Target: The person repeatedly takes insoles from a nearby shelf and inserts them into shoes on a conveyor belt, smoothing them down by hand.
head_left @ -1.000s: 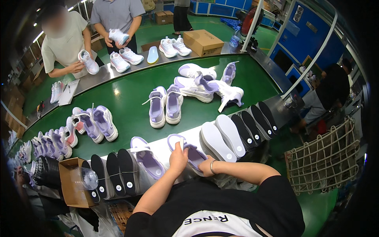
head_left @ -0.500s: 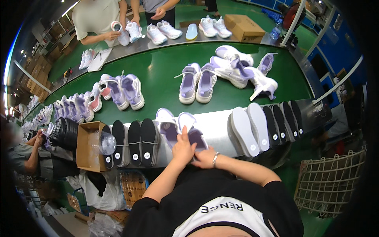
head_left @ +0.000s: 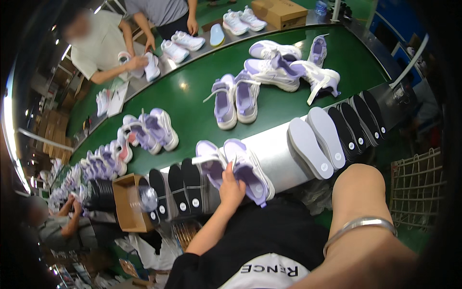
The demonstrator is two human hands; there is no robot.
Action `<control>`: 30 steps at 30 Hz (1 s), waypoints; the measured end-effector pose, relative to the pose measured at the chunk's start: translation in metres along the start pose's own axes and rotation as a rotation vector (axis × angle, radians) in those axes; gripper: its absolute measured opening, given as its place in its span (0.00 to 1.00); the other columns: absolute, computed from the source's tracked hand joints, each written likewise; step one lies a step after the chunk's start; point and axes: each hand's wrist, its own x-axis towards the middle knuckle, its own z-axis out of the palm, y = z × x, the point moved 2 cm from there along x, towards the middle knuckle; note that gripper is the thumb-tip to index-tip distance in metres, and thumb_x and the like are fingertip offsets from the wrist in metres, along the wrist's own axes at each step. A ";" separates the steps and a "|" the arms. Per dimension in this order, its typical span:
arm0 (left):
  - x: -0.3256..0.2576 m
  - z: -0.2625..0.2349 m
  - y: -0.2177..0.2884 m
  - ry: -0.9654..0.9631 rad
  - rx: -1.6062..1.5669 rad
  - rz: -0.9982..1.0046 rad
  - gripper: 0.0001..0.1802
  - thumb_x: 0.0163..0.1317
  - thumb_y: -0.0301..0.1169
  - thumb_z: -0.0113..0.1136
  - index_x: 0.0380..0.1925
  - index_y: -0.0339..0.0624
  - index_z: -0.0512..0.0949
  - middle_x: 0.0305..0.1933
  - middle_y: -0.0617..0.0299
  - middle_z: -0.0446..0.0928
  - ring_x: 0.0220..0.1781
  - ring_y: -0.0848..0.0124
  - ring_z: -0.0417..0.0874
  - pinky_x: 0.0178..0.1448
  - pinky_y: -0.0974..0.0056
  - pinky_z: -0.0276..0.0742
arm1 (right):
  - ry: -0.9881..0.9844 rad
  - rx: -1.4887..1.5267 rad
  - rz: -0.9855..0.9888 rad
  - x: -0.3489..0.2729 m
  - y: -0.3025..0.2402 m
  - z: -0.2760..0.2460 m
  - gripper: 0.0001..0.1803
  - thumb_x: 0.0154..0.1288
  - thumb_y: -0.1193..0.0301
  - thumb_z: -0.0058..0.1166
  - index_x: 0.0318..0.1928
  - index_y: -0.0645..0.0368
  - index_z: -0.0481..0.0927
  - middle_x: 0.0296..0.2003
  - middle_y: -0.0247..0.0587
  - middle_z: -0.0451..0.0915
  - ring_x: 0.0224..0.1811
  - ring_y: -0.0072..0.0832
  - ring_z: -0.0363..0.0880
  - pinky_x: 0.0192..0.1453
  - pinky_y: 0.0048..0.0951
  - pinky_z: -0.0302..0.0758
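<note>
My left hand (head_left: 232,191) is closed on the near side of a white-and-lilac sneaker (head_left: 257,180), its thumb laid along the opening. The sneaker stands on the metal ledge, toe away from me. Just left of it sits its matching sneaker (head_left: 210,161), close to my left fingers. My right hand (head_left: 358,195) is raised close to the camera, above the ledge's near edge, with a silver bangle (head_left: 362,224) at the wrist. Its fingers are hidden, so what it holds, if anything, does not show. Light grey insoles (head_left: 310,148) lie on the ledge beyond it.
Black insoles (head_left: 179,188) lie left of the pair, more black insoles (head_left: 355,123) at the right. An open cardboard box (head_left: 126,207) stands at the left. Several lilac sneakers (head_left: 224,103) stand on the green belt (head_left: 192,115). Across it, two people handle a white shoe (head_left: 152,67).
My right hand has left the sneaker and come up toward the camera on the right. My left hand still grips the sneaker. The view has tilted and shifted.
</note>
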 end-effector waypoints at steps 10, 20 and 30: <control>-0.015 -0.008 -0.003 0.043 -0.006 -0.053 0.37 0.44 0.26 0.51 0.56 0.48 0.49 0.41 0.47 0.64 0.28 0.48 0.72 0.30 0.50 0.69 | -0.017 -0.612 -0.158 -0.003 -0.001 0.012 0.22 0.64 0.63 0.24 0.46 0.65 0.66 0.47 0.48 0.69 0.51 0.41 0.65 0.57 0.39 0.57; -0.015 -0.004 -0.001 0.022 -0.078 -0.107 0.36 0.43 0.23 0.49 0.56 0.49 0.51 0.39 0.48 0.63 0.28 0.49 0.72 0.30 0.50 0.68 | -0.147 -1.125 -0.359 -0.029 0.019 0.021 0.23 0.65 0.59 0.24 0.43 0.62 0.70 0.43 0.46 0.72 0.48 0.46 0.67 0.54 0.46 0.58; 0.045 -0.063 -0.006 0.268 -0.172 -0.037 0.35 0.42 0.25 0.50 0.54 0.31 0.51 0.49 0.38 0.62 0.41 0.45 0.71 0.43 0.53 0.69 | 0.354 -0.530 1.258 -0.211 0.129 -0.029 0.20 0.64 0.62 0.31 0.44 0.65 0.70 0.43 0.48 0.73 0.46 0.40 0.70 0.52 0.30 0.64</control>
